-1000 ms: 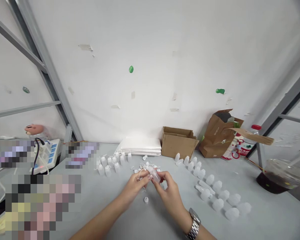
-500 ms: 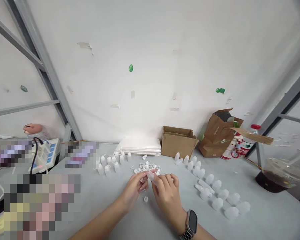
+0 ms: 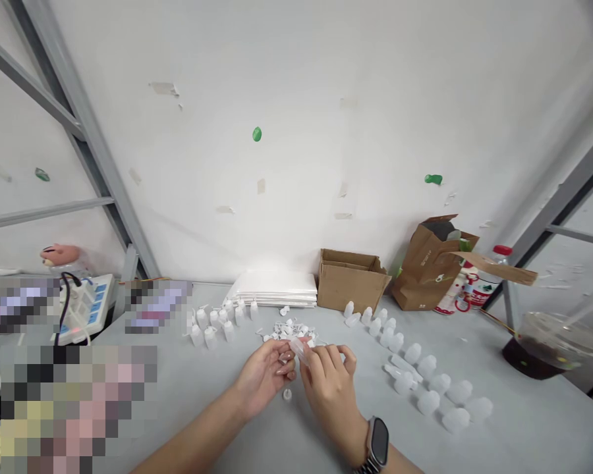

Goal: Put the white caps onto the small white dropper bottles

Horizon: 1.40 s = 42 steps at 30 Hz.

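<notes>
A small translucent plastic bottle (image 3: 299, 350) is held at a slant between my hands. My right hand (image 3: 329, 378), wearing a watch, has its thumb and fingers closed around the body of it. The fingers of my left hand (image 3: 264, 375) are curled, with the index fingertip at the bottle's upper end; whether a cap sits there is too small to tell. Beyond my fingers is a pile of white nozzle caps (image 3: 289, 329). One loose cap (image 3: 287, 394) stands on the table just below my hands.
Capped bottles (image 3: 222, 319) stand in a group at the left. Several uncapped bottles (image 3: 427, 365) are spread along the right. White sheets (image 3: 274, 289), a cardboard box (image 3: 350, 283) and a paper bag (image 3: 422, 270) line the wall. A drink cup (image 3: 538, 355) stands far right.
My left fingers have shifted slightly and the left palm has turned more upward. The bottle stays in my right hand. The whole view has drifted a little.
</notes>
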Each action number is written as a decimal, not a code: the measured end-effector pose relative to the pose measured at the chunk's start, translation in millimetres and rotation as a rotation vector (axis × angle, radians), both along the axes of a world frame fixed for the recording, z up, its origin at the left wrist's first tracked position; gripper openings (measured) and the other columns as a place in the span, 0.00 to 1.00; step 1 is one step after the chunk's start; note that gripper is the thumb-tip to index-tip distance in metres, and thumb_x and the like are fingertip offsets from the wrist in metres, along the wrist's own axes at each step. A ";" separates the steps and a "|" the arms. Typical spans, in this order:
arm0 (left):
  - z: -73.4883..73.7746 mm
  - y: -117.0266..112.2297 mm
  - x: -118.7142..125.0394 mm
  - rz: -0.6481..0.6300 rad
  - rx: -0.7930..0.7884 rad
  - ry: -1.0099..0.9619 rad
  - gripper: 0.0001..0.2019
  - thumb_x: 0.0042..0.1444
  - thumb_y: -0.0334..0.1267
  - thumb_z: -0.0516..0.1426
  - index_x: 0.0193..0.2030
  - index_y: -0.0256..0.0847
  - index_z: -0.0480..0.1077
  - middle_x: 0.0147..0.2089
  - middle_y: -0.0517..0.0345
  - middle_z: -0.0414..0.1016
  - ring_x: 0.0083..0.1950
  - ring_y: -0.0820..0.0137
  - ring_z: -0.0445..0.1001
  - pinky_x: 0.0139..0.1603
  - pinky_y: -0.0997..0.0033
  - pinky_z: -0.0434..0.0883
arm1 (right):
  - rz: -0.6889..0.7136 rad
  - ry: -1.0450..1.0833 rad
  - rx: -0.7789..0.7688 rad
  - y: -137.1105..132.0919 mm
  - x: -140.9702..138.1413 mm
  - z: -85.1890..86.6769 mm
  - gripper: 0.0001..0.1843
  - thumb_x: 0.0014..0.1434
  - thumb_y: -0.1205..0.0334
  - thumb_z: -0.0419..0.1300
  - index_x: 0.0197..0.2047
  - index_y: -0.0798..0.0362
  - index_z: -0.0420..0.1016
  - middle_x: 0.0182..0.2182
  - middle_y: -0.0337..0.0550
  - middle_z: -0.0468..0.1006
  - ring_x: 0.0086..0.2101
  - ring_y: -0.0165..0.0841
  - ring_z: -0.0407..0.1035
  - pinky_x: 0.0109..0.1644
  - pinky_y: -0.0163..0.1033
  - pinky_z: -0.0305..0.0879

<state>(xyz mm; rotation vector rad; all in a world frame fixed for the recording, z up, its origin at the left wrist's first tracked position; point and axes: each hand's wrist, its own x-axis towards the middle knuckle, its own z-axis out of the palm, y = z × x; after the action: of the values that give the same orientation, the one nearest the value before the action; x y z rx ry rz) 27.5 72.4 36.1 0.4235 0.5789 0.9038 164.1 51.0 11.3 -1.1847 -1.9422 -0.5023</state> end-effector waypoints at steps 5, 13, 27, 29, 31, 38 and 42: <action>-2.1 0.8 -1.3 -0.013 -0.021 -0.027 0.09 0.50 0.33 0.51 0.21 0.35 0.64 0.23 0.66 0.51 0.20 0.81 0.48 0.28 0.76 0.56 | -0.007 0.032 0.000 1.0 -1.5 1.7 0.10 0.58 0.73 0.47 0.33 0.54 0.67 0.23 0.40 0.70 0.29 0.32 0.61 0.43 0.43 0.49; -0.3 -0.1 1.6 -0.007 0.022 -0.038 0.07 0.51 0.32 0.51 0.30 0.34 0.70 0.23 0.66 0.50 0.20 0.81 0.49 0.27 0.78 0.57 | 0.009 0.140 -0.030 0.2 -1.4 8.1 0.07 0.57 0.70 0.49 0.32 0.54 0.67 0.21 0.39 0.69 0.27 0.32 0.61 0.41 0.42 0.49; -2.6 -0.4 1.7 0.043 0.132 0.058 0.09 0.49 0.34 0.57 0.38 0.35 0.73 0.23 0.67 0.50 0.21 0.81 0.48 0.27 0.77 0.55 | 0.161 0.711 -0.653 4.3 4.4 10.2 0.12 0.52 0.52 0.58 0.26 0.51 0.70 0.22 0.39 0.70 0.30 0.35 0.62 0.35 0.37 0.57; -4.4 -0.4 1.8 0.040 0.139 0.060 0.10 0.49 0.35 0.58 0.38 0.35 0.73 0.23 0.67 0.51 0.21 0.82 0.48 0.27 0.77 0.56 | 0.214 0.820 -0.745 4.7 3.5 13.9 0.14 0.50 0.49 0.59 0.25 0.52 0.70 0.22 0.40 0.72 0.29 0.35 0.64 0.35 0.38 0.59; -4.3 -0.4 1.8 0.046 0.144 0.055 0.10 0.48 0.34 0.59 0.39 0.35 0.73 0.23 0.66 0.52 0.21 0.82 0.49 0.27 0.76 0.56 | 0.308 0.927 -0.830 5.3 2.4 17.9 0.17 0.49 0.47 0.59 0.25 0.53 0.69 0.23 0.41 0.74 0.28 0.35 0.66 0.35 0.38 0.60; 4.6 4.9 -4.3 0.115 0.065 -0.027 0.11 0.54 0.36 0.53 0.42 0.33 0.70 0.23 0.66 0.53 0.19 0.82 0.49 0.23 0.78 0.56 | 0.464 1.104 -0.892 9.7 4.5 20.8 0.19 0.48 0.45 0.59 0.28 0.55 0.69 0.23 0.41 0.75 0.24 0.31 0.65 0.29 0.35 0.59; 0.4 13.2 -9.1 0.233 0.010 0.003 0.12 0.53 0.28 0.50 0.43 0.30 0.68 0.24 0.63 0.59 0.20 0.81 0.55 0.22 0.78 0.58 | 0.545 1.059 -0.941 9.8 7.4 21.0 0.17 0.54 0.47 0.54 0.29 0.54 0.69 0.23 0.41 0.75 0.24 0.30 0.64 0.31 0.35 0.60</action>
<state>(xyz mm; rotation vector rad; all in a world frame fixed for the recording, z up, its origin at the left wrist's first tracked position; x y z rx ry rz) 18.4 85.7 36.5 0.3705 0.6353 1.1293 171.4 60.8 32.2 -0.9977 -1.3666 1.2193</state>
